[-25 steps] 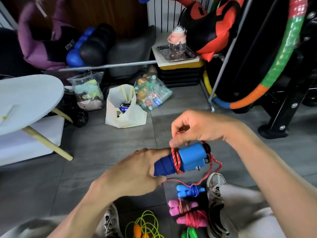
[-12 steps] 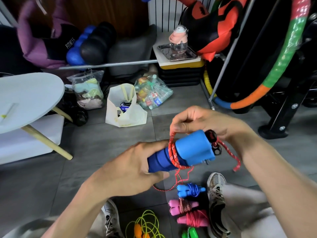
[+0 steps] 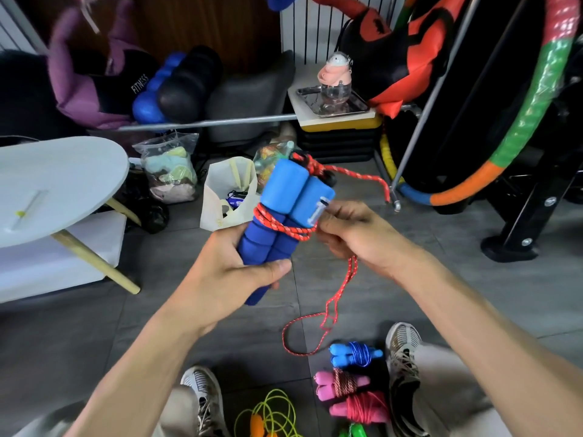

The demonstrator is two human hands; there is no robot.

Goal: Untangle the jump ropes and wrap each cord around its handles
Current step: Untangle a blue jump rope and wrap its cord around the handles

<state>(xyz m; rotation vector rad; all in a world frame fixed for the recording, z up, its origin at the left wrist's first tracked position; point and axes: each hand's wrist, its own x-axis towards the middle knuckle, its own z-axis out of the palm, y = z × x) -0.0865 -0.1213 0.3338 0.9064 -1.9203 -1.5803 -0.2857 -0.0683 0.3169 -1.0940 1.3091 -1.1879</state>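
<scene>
left hand [image 3: 220,279] grips blue handles [image 3: 284,216] | right hand [image 3: 356,234] grip pinches red cord [image 3: 284,227]

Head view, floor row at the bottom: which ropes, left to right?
Yellow-green loose rope with orange handles → pink-handled rope with striped cord → blue wound rope. The pink rope with red cord and the green handles overlap these in x, so I left them out.

Both forearms bare to frame edge, no sleeves, watch or rings seen; left hand [image 3: 220,279] and right hand [image 3: 356,238] ungloved; light grey-beige trousers [image 3: 441,380]; mesh sneakers [image 3: 403,351], pale woven uppers with dark trim, laced, white soles.
</scene>
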